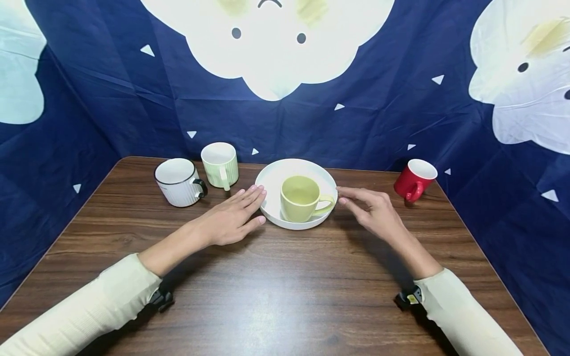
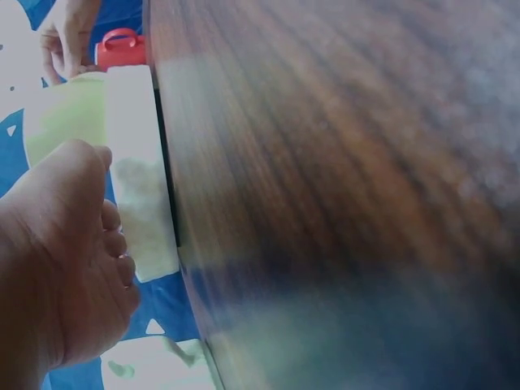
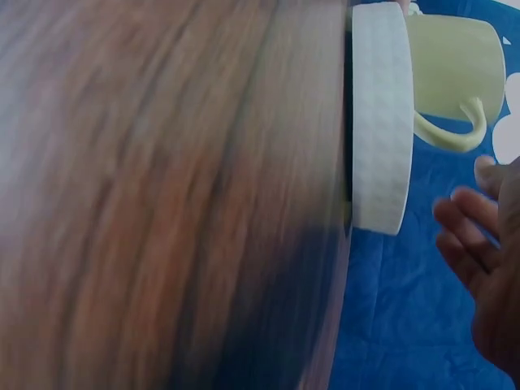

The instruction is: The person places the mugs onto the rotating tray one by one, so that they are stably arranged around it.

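Note:
A yellow-green mug (image 1: 296, 202) stands upright in a shallow white dish (image 1: 307, 169) at the table's back middle, its handle pointing right. My left hand (image 1: 229, 217) lies at the dish's left edge with straight fingers, the fingertips at the rim. On the opposite side, my right hand (image 1: 376, 210) has its fingertips at or just beside the rim, thumb and fingers loosely bent around nothing. The right wrist view shows the dish's wall (image 3: 380, 122) and the mug (image 3: 455, 65) with the right hand (image 3: 487, 244) beside them; contact is unclear.
Left of the dish stand a white mug (image 1: 178, 183) with a black rim and handle, and a pale green ribbed mug (image 1: 219, 165). A red mug (image 1: 414, 180) is near the back right corner. Blue cloth (image 1: 285, 128) with cloud shapes hangs behind the wooden table (image 1: 276, 277).

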Motion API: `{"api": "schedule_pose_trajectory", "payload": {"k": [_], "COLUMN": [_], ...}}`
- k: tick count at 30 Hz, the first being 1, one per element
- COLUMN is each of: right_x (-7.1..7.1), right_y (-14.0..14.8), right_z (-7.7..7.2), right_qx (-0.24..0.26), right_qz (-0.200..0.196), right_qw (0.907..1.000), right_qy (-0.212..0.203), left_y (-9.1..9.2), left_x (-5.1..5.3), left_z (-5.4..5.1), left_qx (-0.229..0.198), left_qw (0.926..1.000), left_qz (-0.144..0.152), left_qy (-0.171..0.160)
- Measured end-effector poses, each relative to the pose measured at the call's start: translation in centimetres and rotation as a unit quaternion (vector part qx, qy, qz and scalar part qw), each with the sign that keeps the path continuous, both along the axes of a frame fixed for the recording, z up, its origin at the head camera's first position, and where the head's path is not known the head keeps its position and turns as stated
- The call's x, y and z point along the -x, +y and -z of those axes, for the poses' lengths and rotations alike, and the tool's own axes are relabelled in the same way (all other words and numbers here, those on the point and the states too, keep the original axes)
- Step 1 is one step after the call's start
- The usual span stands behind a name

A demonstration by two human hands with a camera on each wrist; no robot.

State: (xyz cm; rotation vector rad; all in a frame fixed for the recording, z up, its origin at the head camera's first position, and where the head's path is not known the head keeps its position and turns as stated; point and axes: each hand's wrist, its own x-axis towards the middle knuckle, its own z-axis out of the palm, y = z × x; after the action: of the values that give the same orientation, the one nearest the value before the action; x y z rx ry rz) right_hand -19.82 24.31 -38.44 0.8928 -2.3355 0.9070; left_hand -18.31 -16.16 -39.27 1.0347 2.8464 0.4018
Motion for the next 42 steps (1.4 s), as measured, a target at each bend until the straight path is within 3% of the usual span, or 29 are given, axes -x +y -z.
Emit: {"api": "schedule_pose_trajectory", "payload": {"k": [4, 10, 17, 26, 35, 42], "right_x": [0.0, 0.2, 0.4, 0.2, 0.1, 0.0], "right_y": [1.1, 3.0, 5.0, 6.7, 8.2, 9.1], "right_z": [-0.3, -0.4, -0.7, -0.9, -0.7, -0.7], "right_qx": [0.013, 0.033, 0.049, 0.057, 0.059, 0.054], "right_qz": [0.072, 0.173, 0.246, 0.294, 0.313, 0.334], "right_qw": [0.9973, 0.9844, 0.9678, 0.9535, 0.9477, 0.9399], "right_qy": [0.005, -0.002, -0.019, -0.032, -0.024, -0.047], "left_y": [-0.1, -0.2, -0.3, -0.2, 0.1, 0.3], "left_x": [-0.1, -0.4, -0.7, -0.9, -1.3, -1.6], "left_z": [0.1, 0.2, 0.2, 0.4, 0.2, 0.1], "left_qx": [0.0, 0.0, -0.003, -0.003, 0.0, 0.001], "left_qw": [1.0, 0.9999, 0.9999, 0.9998, 0.9996, 0.9996], "left_qz": [0.001, 0.003, 0.009, 0.015, 0.021, 0.025], "left_qy": [0.005, 0.01, 0.009, 0.011, 0.016, 0.011]}}
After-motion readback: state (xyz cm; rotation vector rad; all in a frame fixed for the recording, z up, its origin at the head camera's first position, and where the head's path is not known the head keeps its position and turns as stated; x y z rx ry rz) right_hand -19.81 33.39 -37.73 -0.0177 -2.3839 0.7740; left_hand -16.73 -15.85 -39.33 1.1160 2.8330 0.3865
